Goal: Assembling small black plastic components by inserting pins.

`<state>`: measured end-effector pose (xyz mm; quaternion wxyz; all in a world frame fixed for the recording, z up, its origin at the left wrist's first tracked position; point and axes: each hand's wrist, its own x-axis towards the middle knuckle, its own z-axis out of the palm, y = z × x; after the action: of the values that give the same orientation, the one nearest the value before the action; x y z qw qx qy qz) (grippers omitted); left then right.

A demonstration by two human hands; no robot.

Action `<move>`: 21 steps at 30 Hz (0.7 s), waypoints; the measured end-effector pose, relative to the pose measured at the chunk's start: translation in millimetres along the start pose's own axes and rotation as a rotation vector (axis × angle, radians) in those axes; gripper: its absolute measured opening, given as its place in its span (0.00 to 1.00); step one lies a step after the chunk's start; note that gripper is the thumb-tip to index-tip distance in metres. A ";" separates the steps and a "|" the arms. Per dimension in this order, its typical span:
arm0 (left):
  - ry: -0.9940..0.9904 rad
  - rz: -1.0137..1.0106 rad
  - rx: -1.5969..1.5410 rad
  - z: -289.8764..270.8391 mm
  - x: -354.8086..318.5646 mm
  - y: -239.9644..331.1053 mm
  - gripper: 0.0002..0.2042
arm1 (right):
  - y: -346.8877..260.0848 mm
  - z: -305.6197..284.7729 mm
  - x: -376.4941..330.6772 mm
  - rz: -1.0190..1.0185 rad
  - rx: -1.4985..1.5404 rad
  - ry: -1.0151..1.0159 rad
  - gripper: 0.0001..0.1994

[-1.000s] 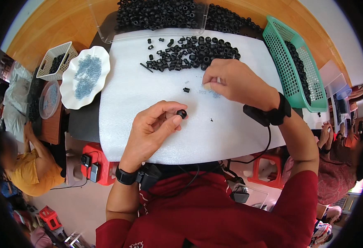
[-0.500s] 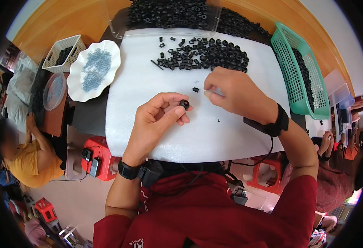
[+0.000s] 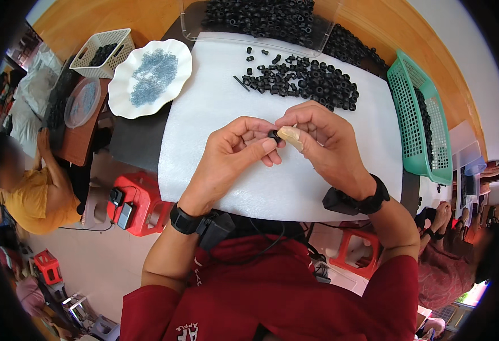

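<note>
Black and rounded, one small piece [image 3: 273, 136] is in our grasp over the middle of the white sheet [image 3: 212, 96]. Our two hands are together at it. Our left hand [image 3: 229, 156] is clamped on the piece between thumb and fingertips, its other fingers loosely curled beneath. Our right hand [image 3: 332, 145] comes from the sheet's right side, thumb and forefinger drawn nearly together at the same piece; a tan covering [image 3: 291, 137] wraps that thumb. Whether these fingertips grip the piece or some smaller bit, we cannot tell. With so much of it covered, we cannot tell which way the piece points either, and we make out no clear long axis.

Across the sheet's far part spreads a cluster of black parts [image 3: 329, 85], with a thin black rod [image 3: 241, 83] slanting toward the sheet's far left. Left of the sheet, on the dark surface [image 3: 135, 142], we see a scalloped white plate [image 3: 118, 94] of pale blue bits [image 3: 155, 74]. Along the sheet's right edge stands a green basket [image 3: 425, 145].
</note>
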<state>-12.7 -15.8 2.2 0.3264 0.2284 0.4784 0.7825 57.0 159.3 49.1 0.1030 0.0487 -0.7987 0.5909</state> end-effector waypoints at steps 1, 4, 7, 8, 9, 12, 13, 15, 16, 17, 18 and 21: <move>-0.002 0.001 -0.009 -0.5 -0.5 -0.1 0.11 | 2.9 1.2 0.1 0.000 -0.001 -0.005 0.07; 0.013 0.014 -0.002 0.0 -1.6 1.0 0.10 | 3.8 0.6 0.6 -0.060 0.005 -0.023 0.07; -0.002 0.022 -0.030 -2.6 -1.6 -0.2 0.11 | -2.0 -2.0 0.8 -0.143 -0.279 -0.064 0.10; -0.002 0.023 -0.031 -3.3 -1.5 -1.3 0.11 | -0.8 -1.3 0.3 -0.261 -0.419 -0.068 0.12; 0.021 0.030 -0.043 -4.2 -1.4 -2.7 0.11 | -0.5 -0.6 -0.2 -0.379 -0.557 -0.073 0.14; 0.044 0.039 -0.084 -5.0 0.0 -3.2 0.10 | -5.0 4.3 -4.5 -0.351 -0.561 -0.075 0.17; 0.048 0.042 -0.111 -4.8 -0.3 -3.1 0.10 | -3.4 0.7 -2.8 -0.352 -0.561 -0.076 0.17; 0.070 0.043 -0.091 -3.5 -1.3 -2.0 0.11 | 1.9 -11.6 4.9 -0.214 -0.319 -0.051 0.17; 0.084 0.042 -0.074 -2.1 -1.3 -1.4 0.11 | -9.6 -14.4 9.3 0.050 -0.333 -0.026 0.14; 0.079 0.041 -0.075 -2.3 -1.5 -1.9 0.11 | -2.7 -21.4 13.3 0.051 -0.400 -0.038 0.12; 0.076 0.052 -0.081 -3.8 -2.0 -3.1 0.11 | 6.5 -28.3 16.8 0.052 -0.467 -0.050 0.11; 0.067 0.051 -0.087 -4.4 0.9 -4.5 0.11 | 17.6 -35.4 21.6 0.036 -0.666 -0.127 0.08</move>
<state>-14.9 -16.4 -3.7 0.3000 0.1997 0.4485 0.8179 36.2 199.3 47.5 0.0528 0.0349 -0.9534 0.2951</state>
